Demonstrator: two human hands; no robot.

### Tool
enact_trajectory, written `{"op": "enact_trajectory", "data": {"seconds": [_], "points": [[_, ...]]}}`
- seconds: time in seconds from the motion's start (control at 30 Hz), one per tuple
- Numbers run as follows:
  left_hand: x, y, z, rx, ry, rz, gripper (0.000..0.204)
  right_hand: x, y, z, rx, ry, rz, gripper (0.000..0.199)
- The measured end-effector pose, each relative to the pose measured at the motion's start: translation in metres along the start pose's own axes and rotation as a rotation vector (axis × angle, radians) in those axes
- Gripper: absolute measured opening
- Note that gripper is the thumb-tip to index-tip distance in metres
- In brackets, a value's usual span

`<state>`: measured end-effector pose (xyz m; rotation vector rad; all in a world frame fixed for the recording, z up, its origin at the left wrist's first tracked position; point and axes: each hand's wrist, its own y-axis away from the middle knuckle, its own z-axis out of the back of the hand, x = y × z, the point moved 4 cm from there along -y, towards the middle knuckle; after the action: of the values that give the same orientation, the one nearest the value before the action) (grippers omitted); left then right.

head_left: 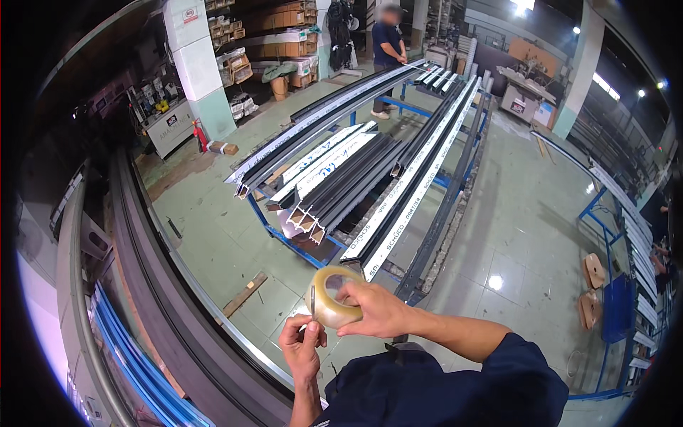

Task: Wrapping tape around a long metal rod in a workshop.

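My right hand [380,310] is wrapped round a wide roll of clear packing tape [329,313], with fingers reaching into its yellowish core. My left hand [302,343] is closed in a pinch at the roll's left side. Between its thumb and finger stands a thin dark strip [313,300], upright against the tape; its kind is too small to make out. Just beyond both hands lie the near ends of long profiles with white printed film [393,238], on a blue metal rack [313,252].
Short black profiles [363,171] lie mid-rack. To my left run long dark profiles [153,285] and blue ones [139,356]. A wooden offcut [245,294] is on the floor. A person [388,46] stands at the far end; another rack [605,220] is at right.
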<state>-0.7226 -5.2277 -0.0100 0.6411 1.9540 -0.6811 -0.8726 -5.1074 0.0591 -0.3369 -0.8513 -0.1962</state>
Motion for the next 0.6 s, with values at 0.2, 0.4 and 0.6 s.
{"op": "enact_trajectory", "data": {"seconds": [0.2, 0.4, 0.6], "points": [[0.012, 0.01, 0.016, 0.034, -0.036, 0.073, 0.009, -0.022, -0.004, -0.022, 0.341, -0.421, -0.221, 0.045], [0.009, 0.011, 0.023, -0.035, -0.112, 0.063, 0.011, 0.008, -0.009, -0.007, 0.033, 0.382, 0.25, 0.043], [0.007, 0.012, 0.009, 0.19, 0.067, 0.228, 0.019, -0.036, -0.02, -0.021, 0.651, -0.469, -0.134, 0.059]]}}
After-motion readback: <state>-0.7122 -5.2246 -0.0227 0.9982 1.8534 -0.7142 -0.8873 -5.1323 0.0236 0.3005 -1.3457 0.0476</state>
